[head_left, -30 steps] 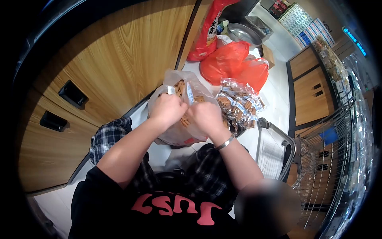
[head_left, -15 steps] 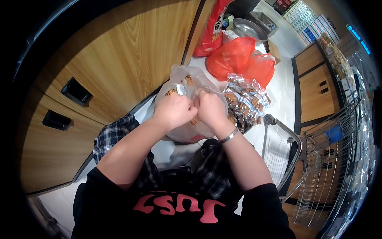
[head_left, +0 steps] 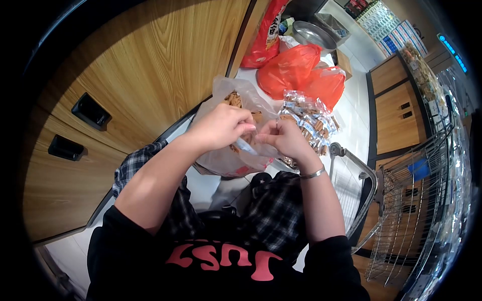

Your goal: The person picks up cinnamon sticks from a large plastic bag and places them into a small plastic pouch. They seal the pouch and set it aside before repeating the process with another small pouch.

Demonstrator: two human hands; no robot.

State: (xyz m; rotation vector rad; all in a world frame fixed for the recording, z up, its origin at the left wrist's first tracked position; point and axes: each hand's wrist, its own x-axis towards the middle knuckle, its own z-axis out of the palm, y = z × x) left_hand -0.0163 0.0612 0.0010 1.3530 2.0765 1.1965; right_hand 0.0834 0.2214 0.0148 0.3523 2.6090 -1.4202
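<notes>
My left hand (head_left: 222, 126) and my right hand (head_left: 288, 138) are close together over a large translucent plastic bag (head_left: 207, 159). Between their pinched fingertips is a small clear packet (head_left: 245, 146) with a pale label; its contents are hard to make out. Brown stick-like pieces (head_left: 233, 99) show inside the big bag's open mouth. Just beyond my right hand lies a pile of filled clear packets (head_left: 314, 120), holding similar brown pieces and carrying white-and-blue labels.
Red plastic bags (head_left: 288, 70) and a metal bowl (head_left: 314, 35) stand farther back. On the left are wooden cabinet doors (head_left: 165, 55) with black handles. A wire shopping cart (head_left: 401, 200) is on the right, its metal frame (head_left: 369, 175) near the packet pile.
My hands were pressed together as fists at the bag; now they have drawn slightly apart, fingers pinching, and the packet with its pale label shows between them. The view shifted slightly.
</notes>
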